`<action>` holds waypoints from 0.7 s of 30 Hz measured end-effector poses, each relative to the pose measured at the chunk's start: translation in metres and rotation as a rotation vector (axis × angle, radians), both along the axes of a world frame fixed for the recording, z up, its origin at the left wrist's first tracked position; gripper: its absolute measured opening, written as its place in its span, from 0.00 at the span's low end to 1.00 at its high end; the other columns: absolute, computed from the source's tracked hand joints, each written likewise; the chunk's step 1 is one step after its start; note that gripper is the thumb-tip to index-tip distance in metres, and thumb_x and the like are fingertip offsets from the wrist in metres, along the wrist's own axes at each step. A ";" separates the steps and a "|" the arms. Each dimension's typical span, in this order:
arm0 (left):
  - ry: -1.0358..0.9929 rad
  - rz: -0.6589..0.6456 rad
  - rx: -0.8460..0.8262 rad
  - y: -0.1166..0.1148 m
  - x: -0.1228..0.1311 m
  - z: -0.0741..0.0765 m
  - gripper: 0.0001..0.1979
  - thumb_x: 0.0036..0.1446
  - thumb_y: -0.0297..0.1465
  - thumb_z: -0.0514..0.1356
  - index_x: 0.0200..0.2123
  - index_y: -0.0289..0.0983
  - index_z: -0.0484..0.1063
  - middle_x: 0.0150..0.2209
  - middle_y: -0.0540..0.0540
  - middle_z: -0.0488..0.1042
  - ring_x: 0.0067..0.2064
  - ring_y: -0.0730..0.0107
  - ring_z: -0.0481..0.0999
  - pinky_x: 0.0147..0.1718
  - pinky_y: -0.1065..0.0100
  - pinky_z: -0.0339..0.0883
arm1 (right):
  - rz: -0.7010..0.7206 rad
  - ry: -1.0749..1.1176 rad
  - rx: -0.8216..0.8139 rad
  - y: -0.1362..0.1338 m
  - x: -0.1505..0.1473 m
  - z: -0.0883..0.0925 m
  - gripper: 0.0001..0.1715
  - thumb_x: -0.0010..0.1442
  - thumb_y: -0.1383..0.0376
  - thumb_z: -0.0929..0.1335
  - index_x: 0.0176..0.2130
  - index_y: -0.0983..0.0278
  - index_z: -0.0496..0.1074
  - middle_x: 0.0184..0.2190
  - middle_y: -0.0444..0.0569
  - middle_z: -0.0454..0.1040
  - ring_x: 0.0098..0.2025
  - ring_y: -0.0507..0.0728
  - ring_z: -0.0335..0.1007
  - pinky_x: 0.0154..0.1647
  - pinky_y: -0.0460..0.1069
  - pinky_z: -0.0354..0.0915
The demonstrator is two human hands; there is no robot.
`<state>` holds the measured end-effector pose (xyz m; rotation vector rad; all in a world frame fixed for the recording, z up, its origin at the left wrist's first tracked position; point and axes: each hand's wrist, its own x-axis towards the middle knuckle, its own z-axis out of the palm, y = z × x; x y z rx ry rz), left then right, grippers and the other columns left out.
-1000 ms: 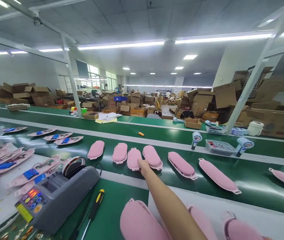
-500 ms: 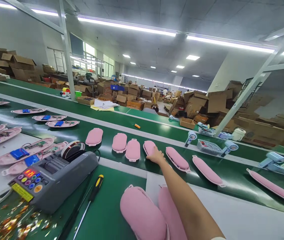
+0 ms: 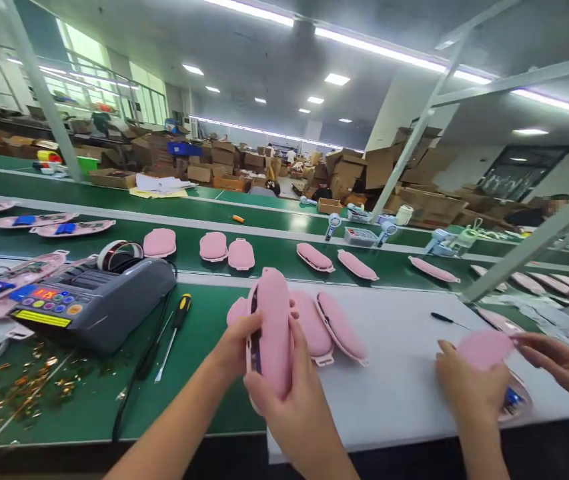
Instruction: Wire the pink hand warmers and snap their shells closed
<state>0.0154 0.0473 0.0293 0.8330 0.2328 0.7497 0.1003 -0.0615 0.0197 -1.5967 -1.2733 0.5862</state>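
Note:
My left hand (image 3: pixel 234 345) and my right hand (image 3: pixel 284 393) both grip one pink oval casing (image 3: pixel 273 330), held on edge over the near border of the white mat (image 3: pixel 404 373). Its dark open seam faces left. Two more pink casings (image 3: pixel 339 325) lie on the mat just behind it. Further pink casings (image 3: pixel 241 254) ride on the green conveyor belt (image 3: pixel 274 250) beyond.
A grey tape dispenser (image 3: pixel 94 303) and a yellow-handled screwdriver (image 3: pixel 177 325) lie to the left. A co-worker's hands (image 3: pixel 469 387) hold a pink shell (image 3: pixel 484 348) at the right. Handheld fans (image 3: pixel 333 223), a parts tray (image 3: pixel 359 236) and cardboard boxes stand behind the belt.
My right hand left the belt with a pink casing and drew back. Both hands now hold it near me. The view has swung right and down.

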 end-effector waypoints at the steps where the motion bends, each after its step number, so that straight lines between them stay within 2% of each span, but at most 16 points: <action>1: -0.005 -0.064 -0.060 -0.009 0.005 -0.007 0.30 0.45 0.47 0.66 0.46 0.31 0.75 0.41 0.36 0.79 0.51 0.44 0.74 0.54 0.51 0.61 | -0.012 0.036 0.015 -0.013 0.003 -0.008 0.44 0.57 0.53 0.67 0.66 0.59 0.49 0.63 0.51 0.60 0.63 0.61 0.57 0.60 0.54 0.58; 4: -0.022 -0.155 -0.232 -0.022 0.008 -0.024 0.29 0.49 0.46 0.64 0.49 0.30 0.73 0.41 0.36 0.79 0.49 0.44 0.75 0.53 0.50 0.62 | -0.063 0.077 0.014 -0.033 0.025 -0.026 0.29 0.64 0.51 0.58 0.57 0.63 0.65 0.45 0.52 0.77 0.44 0.59 0.74 0.43 0.49 0.68; 6: -0.035 -0.154 -0.316 -0.021 0.002 -0.034 0.30 0.51 0.46 0.62 0.50 0.29 0.71 0.42 0.35 0.79 0.49 0.43 0.75 0.53 0.48 0.62 | -0.126 -0.013 -0.035 -0.035 0.041 -0.037 0.27 0.64 0.49 0.56 0.43 0.64 0.73 0.31 0.50 0.78 0.32 0.58 0.73 0.33 0.48 0.67; 8: -0.056 -0.148 -0.370 -0.016 -0.008 -0.044 0.31 0.53 0.47 0.60 0.51 0.28 0.70 0.42 0.34 0.79 0.49 0.43 0.75 0.53 0.47 0.61 | -0.190 -0.146 -0.057 -0.031 0.053 -0.049 0.26 0.63 0.48 0.57 0.35 0.63 0.73 0.26 0.49 0.76 0.27 0.57 0.70 0.28 0.48 0.65; 11: -0.086 -0.142 -0.390 -0.008 -0.020 -0.061 0.33 0.54 0.49 0.58 0.53 0.27 0.69 0.44 0.33 0.78 0.51 0.42 0.74 0.52 0.45 0.60 | -0.250 -0.316 -0.026 -0.021 0.057 -0.067 0.25 0.63 0.48 0.58 0.39 0.64 0.72 0.29 0.53 0.76 0.28 0.59 0.71 0.28 0.49 0.65; 15: -0.145 -0.087 -0.394 -0.003 -0.023 -0.081 0.35 0.51 0.52 0.58 0.52 0.29 0.70 0.47 0.34 0.77 0.54 0.40 0.70 0.54 0.45 0.58 | -0.323 -0.518 0.095 -0.007 0.057 -0.084 0.27 0.64 0.50 0.59 0.49 0.69 0.68 0.38 0.61 0.76 0.38 0.63 0.72 0.35 0.53 0.67; 18: -0.177 -0.025 -0.419 -0.002 -0.018 -0.087 0.34 0.52 0.54 0.56 0.51 0.32 0.71 0.49 0.36 0.76 0.57 0.41 0.68 0.56 0.45 0.55 | -0.318 -0.611 0.156 0.000 0.061 -0.088 0.27 0.64 0.53 0.60 0.52 0.71 0.65 0.39 0.61 0.73 0.39 0.63 0.70 0.38 0.54 0.66; 21: -0.164 -0.037 -0.421 -0.002 -0.014 -0.087 0.36 0.51 0.55 0.54 0.51 0.30 0.70 0.51 0.33 0.74 0.59 0.38 0.65 0.57 0.43 0.53 | -0.286 -0.664 0.185 0.003 0.066 -0.087 0.28 0.64 0.55 0.60 0.56 0.71 0.60 0.40 0.61 0.71 0.40 0.65 0.67 0.40 0.57 0.64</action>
